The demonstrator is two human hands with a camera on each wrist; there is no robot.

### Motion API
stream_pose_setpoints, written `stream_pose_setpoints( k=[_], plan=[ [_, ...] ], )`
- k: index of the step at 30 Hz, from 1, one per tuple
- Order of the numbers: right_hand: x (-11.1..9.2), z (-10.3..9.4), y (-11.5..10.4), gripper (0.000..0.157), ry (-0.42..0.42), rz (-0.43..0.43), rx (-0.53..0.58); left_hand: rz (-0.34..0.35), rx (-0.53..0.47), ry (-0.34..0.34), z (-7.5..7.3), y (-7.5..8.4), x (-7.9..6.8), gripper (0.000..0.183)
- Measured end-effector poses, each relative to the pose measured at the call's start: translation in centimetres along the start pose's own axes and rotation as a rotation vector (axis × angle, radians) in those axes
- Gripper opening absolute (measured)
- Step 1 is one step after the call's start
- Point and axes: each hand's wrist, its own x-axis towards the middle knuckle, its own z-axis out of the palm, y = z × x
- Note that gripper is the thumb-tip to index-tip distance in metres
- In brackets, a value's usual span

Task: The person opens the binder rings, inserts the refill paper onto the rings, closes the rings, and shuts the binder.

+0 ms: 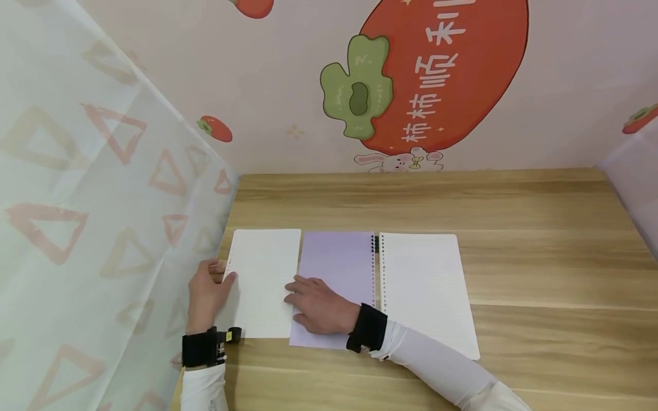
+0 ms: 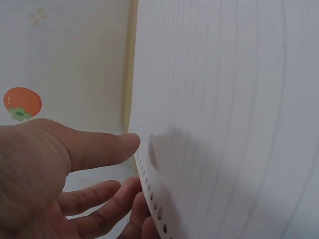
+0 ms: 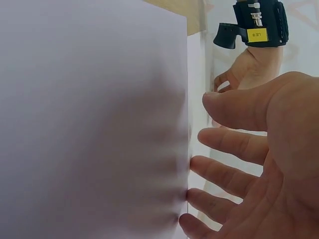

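White lined paper (image 1: 264,274) with punched holes along its left edge lies at the left of the table. My left hand (image 1: 209,291) is at that edge, its thumb at the paper's margin and the other fingers beside the holes, some fingertips hidden by the paper in the left wrist view. My right hand (image 1: 321,305) reaches over a purple sheet (image 1: 336,257) with holes down its right side. Its spread fingers touch near the right edge of the white paper, holding nothing between them.
Right of the purple sheet lies another white lined page (image 1: 424,285), holes on its left side. A small black binding piece (image 1: 377,244) sits between them near the top. The wooden table (image 1: 540,257) meets a printed back wall (image 1: 288,91) and a patterned left curtain (image 1: 103,228).
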Motion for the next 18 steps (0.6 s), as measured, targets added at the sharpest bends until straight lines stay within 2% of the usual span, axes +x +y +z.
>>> stream_pose_setpoints(
  k=[10,14,18],
  plan=[
    [0.1,0.5,-0.5,0.041,0.028,0.010,-0.036,-0.012,0.024,0.013,-0.2,0.4,-0.4,0.061],
    [0.2,0.6,-0.7,0.042,0.032,0.013,-0.043,-0.014,0.021,-0.023,-0.6,0.2,-0.5,0.059],
    [0.2,0.6,-0.8,0.043,0.034,0.020,-0.044,-0.033,0.006,-0.108,-1.2,-0.2,-0.4,0.058]
  ],
)
